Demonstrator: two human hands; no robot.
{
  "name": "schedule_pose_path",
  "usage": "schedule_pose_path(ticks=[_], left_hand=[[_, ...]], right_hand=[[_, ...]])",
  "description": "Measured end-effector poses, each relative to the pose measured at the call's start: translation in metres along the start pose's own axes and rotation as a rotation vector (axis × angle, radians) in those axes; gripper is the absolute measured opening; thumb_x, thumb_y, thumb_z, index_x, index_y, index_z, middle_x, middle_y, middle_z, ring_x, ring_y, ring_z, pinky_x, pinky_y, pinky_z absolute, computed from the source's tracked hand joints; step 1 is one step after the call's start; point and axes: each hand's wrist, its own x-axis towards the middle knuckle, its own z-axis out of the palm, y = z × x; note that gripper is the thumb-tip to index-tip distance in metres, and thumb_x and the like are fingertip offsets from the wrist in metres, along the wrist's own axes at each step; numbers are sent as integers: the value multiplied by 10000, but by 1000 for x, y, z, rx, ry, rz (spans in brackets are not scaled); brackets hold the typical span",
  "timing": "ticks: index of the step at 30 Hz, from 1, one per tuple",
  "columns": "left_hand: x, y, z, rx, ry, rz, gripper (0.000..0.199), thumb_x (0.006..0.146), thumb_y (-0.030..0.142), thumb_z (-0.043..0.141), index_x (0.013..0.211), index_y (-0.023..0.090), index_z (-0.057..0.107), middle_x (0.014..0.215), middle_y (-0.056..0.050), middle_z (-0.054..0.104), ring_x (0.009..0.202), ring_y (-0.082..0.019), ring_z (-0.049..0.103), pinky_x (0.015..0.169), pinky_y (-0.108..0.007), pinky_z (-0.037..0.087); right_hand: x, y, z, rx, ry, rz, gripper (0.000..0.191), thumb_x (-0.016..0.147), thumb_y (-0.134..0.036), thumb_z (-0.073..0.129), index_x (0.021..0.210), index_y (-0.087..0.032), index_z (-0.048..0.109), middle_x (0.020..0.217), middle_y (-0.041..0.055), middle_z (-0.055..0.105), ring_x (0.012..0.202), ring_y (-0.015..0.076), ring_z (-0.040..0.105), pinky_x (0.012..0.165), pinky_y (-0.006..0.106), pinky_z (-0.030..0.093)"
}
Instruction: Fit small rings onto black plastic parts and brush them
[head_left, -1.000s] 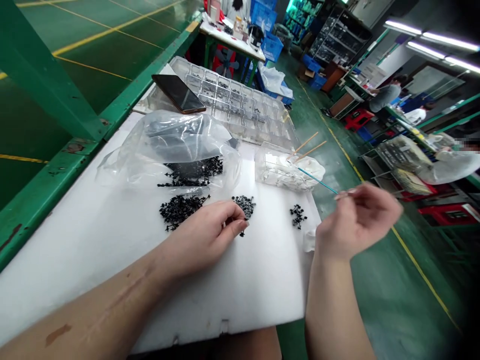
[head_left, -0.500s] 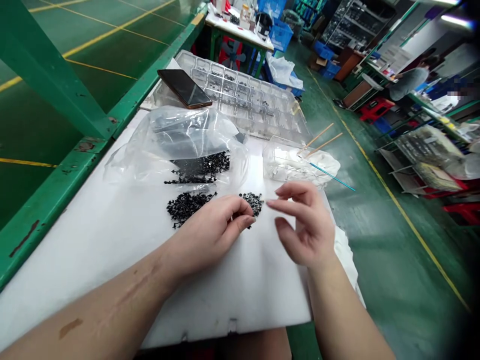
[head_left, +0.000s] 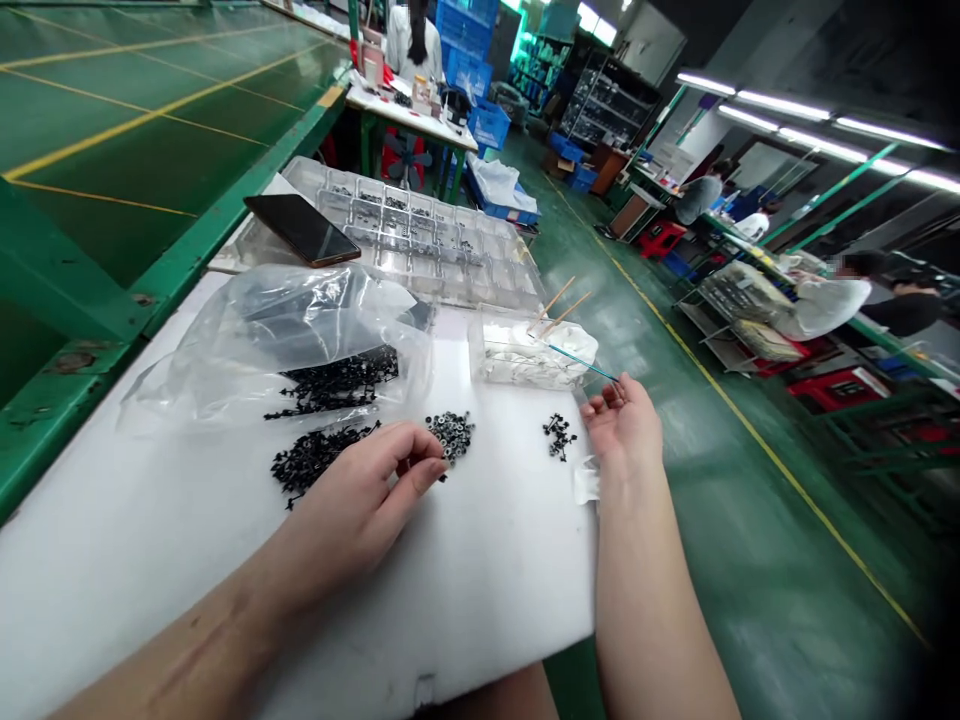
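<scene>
My left hand (head_left: 382, 480) is pinched, thumb against forefinger, beside a pile of small ring-shaped parts (head_left: 452, 436); whatever lies between its fingertips is too small to make out. Behind its wrist is a heap of small black stemmed parts (head_left: 311, 458). My right hand (head_left: 624, 425) is at the table's right edge, palm up, fingers closed at the end of a thin blue stick (head_left: 577, 359). The stick's other end rests in a clear box (head_left: 480, 365) lined with white material. A small cluster of black parts (head_left: 559, 437) lies left of my right hand.
A clear plastic bag (head_left: 300, 310) with black parts lies behind the heap. Further back, a phone (head_left: 304, 230) rests on a clear compartment tray (head_left: 420, 265). Two wooden sticks (head_left: 559, 300) lean from the box. A green frame (head_left: 172, 270) borders the left side. Other people sit at right-hand benches.
My right hand has moved right and away from the ring pile to the blue stick's end, uncovering the small black cluster. The view has shifted; my left hand keeps its pinch.
</scene>
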Motion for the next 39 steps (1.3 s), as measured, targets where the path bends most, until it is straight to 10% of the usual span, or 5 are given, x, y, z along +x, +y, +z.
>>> schedule_pose_path(ticks=[8,19,39], left_hand=[[0,-5,-1,-1,-14,-9,218,1099,319,510,935,227,620,855,2,652,765,-185,602,697,-315,456],[-2,2,-8,-66,237,-7,148,1069,245,602,939,204,659,831,21,671,754,-149,615,716,-291,456],[-4,5,-6,-53,275,92,87,1049,163,645,971,173,682,854,14,709,769,-127,656,721,-266,487]], right_hand=[[-19,-17,8,275,-40,45,303,800,-326,884,880,-209,617,761,-55,613,564,83,493,445,220,409],[-75,-36,22,435,-568,9,316,688,-350,1027,884,-265,793,815,-53,714,624,90,547,532,248,492],[-97,-37,31,361,-665,-36,259,727,-388,998,819,-252,798,694,-53,612,592,101,469,532,269,449]])
